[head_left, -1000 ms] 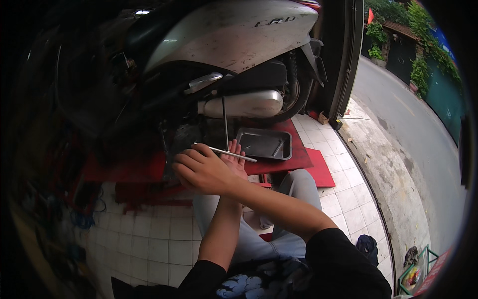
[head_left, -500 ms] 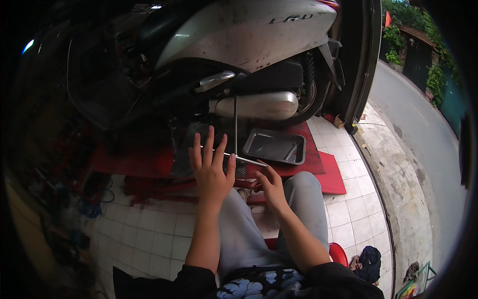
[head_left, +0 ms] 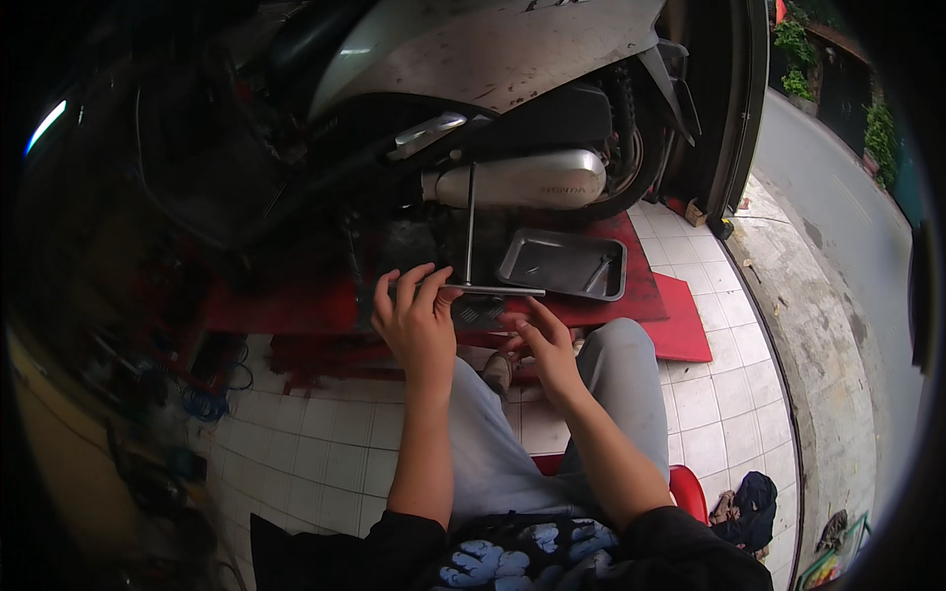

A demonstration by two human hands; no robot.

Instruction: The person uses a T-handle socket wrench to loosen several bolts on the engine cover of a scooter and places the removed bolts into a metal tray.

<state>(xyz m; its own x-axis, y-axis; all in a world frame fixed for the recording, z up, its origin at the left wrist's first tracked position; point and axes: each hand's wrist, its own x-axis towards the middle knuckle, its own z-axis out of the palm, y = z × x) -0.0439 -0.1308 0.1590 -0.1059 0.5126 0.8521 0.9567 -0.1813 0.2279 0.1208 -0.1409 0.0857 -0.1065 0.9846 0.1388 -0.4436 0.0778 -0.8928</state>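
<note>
A metal T-handle wrench [head_left: 470, 231] stretches from the underside of a scooter [head_left: 473, 64] toward me, its long shaft ending in a crossbar. My left hand [head_left: 418, 323] has its fingers bent over the crossbar's left end, and the thumb touches the bar near the middle. Just below the bar's right end is my right hand [head_left: 548, 350], apart from it, with fingers loosely spread and nothing in them. The wrench's far tip meets the scooter beside the silver muffler [head_left: 537, 180]; what it sits on is hidden.
A dark metal tray [head_left: 624, 281] holding a small metal tool [head_left: 597, 272] lies on the red lift platform [head_left: 680, 320], right of the wrench. A red stool [head_left: 690, 494] is under me. Dark cloth [head_left: 755, 510] lies on the tiles; blue hose [head_left: 205, 404] coils at left.
The crossbar has turned from slanting down-right to nearly level. My left fingers, stretched upward before, have curled over it. My right hand has come away from the bar's right end.
</note>
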